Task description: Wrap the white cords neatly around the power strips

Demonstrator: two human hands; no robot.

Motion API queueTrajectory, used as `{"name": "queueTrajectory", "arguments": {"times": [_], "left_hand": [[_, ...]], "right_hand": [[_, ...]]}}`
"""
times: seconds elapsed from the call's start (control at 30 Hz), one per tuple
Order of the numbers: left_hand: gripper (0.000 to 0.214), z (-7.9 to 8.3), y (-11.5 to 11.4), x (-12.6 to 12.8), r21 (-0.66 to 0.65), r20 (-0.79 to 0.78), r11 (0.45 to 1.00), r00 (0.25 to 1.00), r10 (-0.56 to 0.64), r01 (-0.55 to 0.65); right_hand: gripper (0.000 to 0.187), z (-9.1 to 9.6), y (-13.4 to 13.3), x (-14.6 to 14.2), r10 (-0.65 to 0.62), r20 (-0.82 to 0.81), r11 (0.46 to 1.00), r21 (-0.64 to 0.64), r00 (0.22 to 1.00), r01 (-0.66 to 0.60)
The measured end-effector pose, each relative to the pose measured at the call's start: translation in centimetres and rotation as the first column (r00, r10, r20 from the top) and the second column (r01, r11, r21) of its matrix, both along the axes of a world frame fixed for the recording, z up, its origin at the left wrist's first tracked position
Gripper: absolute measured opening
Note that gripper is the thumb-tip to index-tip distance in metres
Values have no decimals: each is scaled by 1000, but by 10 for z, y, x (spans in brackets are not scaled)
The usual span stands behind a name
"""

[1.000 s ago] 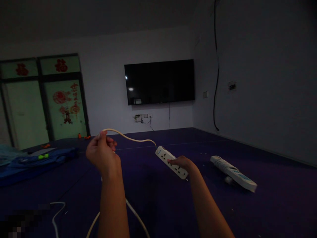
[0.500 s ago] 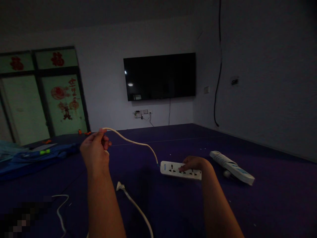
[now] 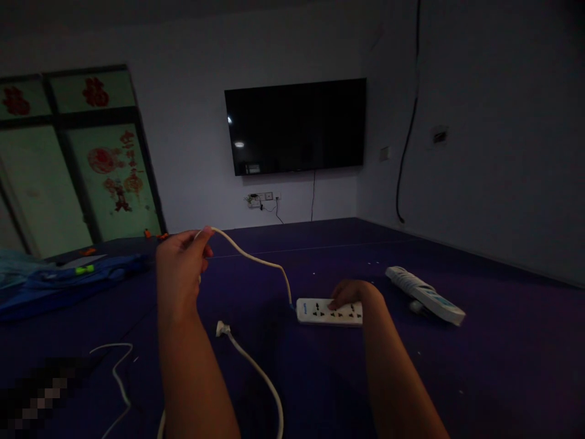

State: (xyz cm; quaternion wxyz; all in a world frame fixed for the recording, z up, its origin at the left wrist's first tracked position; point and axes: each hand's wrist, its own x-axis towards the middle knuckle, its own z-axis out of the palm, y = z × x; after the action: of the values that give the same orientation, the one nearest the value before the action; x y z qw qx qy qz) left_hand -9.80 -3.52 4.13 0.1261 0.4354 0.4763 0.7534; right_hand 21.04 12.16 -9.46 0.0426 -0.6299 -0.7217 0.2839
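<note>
A white power strip (image 3: 311, 312) lies low over the purple surface, its sockets facing up. My right hand (image 3: 359, 296) is closed around its right part, thumb on the socket face. From its left end a cream cord (image 3: 256, 259) rises in a curve to my left hand (image 3: 185, 262), which pinches it between thumb and fingers. Between my forearms a white plug (image 3: 222, 329) rests on the surface, its cord (image 3: 267, 384) running toward me. To the right of my right hand lies a second power strip (image 3: 427, 296) with its cord wound around it.
Blue cloth (image 3: 86, 277) with a bright green item is at the left. A thin white cable (image 3: 119, 378) lies at the lower left. On the far wall hangs a television (image 3: 297, 128) above wall sockets (image 3: 262, 198). A black cable (image 3: 406, 146) dangles at the right wall.
My left hand has moved slightly right and up, still pinching the cord. My right hand has shifted a little left on the power strip. The view has tilted down slightly.
</note>
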Motion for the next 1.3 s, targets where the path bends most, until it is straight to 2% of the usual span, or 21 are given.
{"name": "queueTrajectory", "arguments": {"times": [0.17, 0.3, 0.37, 0.43, 0.53, 0.63, 0.7, 0.8, 0.83, 0.9, 0.97, 1.07, 1.13, 1.23, 1.3], "left_hand": [[23, 0, -2, 2, -104, -129, 994, 992, 0, -14], [27, -1, 1, 3, -121, -193, 991, 980, 39, -64], [29, -1, 2, 3, -123, -197, 990, 979, 48, -74], [29, -1, 3, 3, -119, -193, 991, 980, 39, -63], [26, -2, 5, 3, -99, -189, 992, 981, 52, -72], [23, -2, 7, 4, -85, -193, 991, 978, 82, -100], [24, -2, 7, 4, -91, -191, 991, 978, 82, -101], [26, -2, 6, 5, -108, -187, 990, 980, 66, -87], [26, -2, 6, 5, -110, -189, 991, 980, 60, -81], [27, -2, 6, 5, -112, -186, 992, 982, 40, -62], [26, -2, 6, 5, -114, -161, 992, 987, 24, -43], [19, -2, 6, 4, -100, -110, 994, 993, 34, -45], [22, -3, 8, 2, -68, -92, 995, 994, 62, -69], [32, -6, 14, -5, -11, -37, 994, 994, 107, -107], [36, -8, 19, -9, 16, 22, 994, 994, 108, -108]], "right_hand": [[24, 10, 3, -9, -81, -14, 985, 151, 997, 82], [27, 41, 0, -27, -97, -97, 932, 340, 991, 124], [26, 58, -7, -45, -41, -158, 898, 426, 987, 105], [24, 72, -20, -72, 152, -258, 861, 509, 954, 0], [21, 79, -47, -119, 443, -246, 844, 438, 862, -309], [22, 71, -71, -164, 601, -105, 792, 216, 793, -571], [33, 60, -83, -189, 634, -19, 773, 68, 773, -631], [60, 40, -91, -218, 673, 24, 739, 12, 739, -674], [58, 34, -91, -225, 696, 28, 717, 26, 717, -697], [34, 25, -88, -234, 735, 74, 677, -18, 675, -736], [13, 24, -84, -235, 755, 85, 656, -80, 650, -751], [18, 33, -78, -218, 728, -18, 679, -115, 685, -725], [11, 43, -75, -199, 702, -140, 690, -104, 698, -716], [13, 57, -70, -170, 684, -305, 641, -181, 663, -745], [25, 62, -67, -157, 668, -363, 621, -208, 649, -755]]}}
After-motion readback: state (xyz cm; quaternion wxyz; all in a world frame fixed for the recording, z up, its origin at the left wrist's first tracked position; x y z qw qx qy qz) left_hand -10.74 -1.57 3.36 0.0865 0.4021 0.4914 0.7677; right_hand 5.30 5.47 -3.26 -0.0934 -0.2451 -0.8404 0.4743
